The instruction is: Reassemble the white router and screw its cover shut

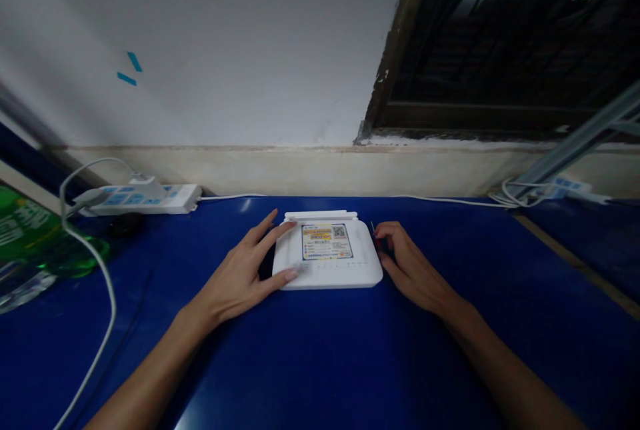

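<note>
A white Wi-Fi router (327, 277) lies flat on the blue table, its antennas (323, 215) folded along the back edge. On its top is a printed label (327, 242) with a QR code. My left hand (245, 267) rests at the router's left side, fingers spread, with the thumb and a fingertip on the casing. At the right side, my right hand (407, 263) is closed around a small red and dark tool (379, 242) with a thin metal shaft, perhaps a screwdriver; the fingers hide most of it.
At the back left, a white power strip (145, 199) has a plug and cable in it, with a dark object (126, 224) in front. A green bottle (35, 237) lies at the left edge. A white cord (107, 297) hangs across the left. Another strip (567, 188) sits back right by a metal post.
</note>
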Action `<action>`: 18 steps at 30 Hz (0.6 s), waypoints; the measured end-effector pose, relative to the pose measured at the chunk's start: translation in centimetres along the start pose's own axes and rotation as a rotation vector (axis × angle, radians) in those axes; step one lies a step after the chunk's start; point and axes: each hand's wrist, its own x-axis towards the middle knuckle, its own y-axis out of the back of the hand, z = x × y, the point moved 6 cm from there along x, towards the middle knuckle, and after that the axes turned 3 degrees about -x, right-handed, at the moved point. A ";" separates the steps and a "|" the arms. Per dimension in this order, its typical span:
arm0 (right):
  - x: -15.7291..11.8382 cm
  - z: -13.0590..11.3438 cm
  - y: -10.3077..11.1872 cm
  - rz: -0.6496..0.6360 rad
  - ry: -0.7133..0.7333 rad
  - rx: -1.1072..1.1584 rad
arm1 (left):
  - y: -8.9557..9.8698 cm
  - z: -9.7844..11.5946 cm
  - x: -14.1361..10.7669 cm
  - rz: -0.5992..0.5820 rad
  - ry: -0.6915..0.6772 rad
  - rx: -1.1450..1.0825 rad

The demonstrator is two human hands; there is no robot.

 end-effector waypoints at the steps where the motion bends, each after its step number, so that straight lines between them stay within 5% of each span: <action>1: 0.0 -0.1 0.4 0.032 0.000 0.010 | 0.6 0.0 0.0 0.069 0.023 -0.005; 5: -0.3 -0.6 1.4 0.150 -0.003 0.042 | 2.2 -0.5 -0.1 0.310 0.155 0.010; 12: 0.1 -1.5 2.6 0.220 -0.029 0.090 | 1.2 -1.1 -0.1 0.241 0.188 0.056; 15: -1.5 -3.9 4.5 0.274 -0.131 0.291 | 1.7 -0.6 -0.3 0.210 0.157 0.064; 17: -3.4 -8.0 4.0 0.048 -0.072 0.641 | 2.1 -0.1 -0.4 0.172 0.098 0.064; 18: -4.8 -11.3 2.4 -0.297 0.031 0.819 | 2.3 0.2 -0.5 0.156 0.064 0.061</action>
